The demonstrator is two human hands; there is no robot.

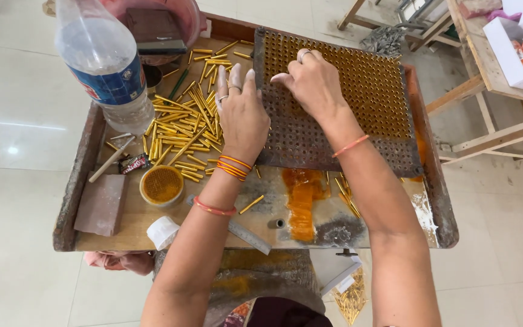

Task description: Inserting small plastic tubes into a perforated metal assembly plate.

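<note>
A plastic bottle [105,66] is standing closest to you, at the worktop's [128,221] left side. Your left hand [241,115] is lying flat, fingers [236,77] straight and together, on the pile of little gold tubes [180,130], holding nothing. Your right hand [313,82] is resting on the metal plate full of holes [358,115], with fingers curled; I cannot tell if they are pinching a tube.

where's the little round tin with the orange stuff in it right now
In the head view, the round tin sits on the left part of the wooden tray, just below the pile of gold tubes, between the pinkish block and the left hand's wrist.
</note>
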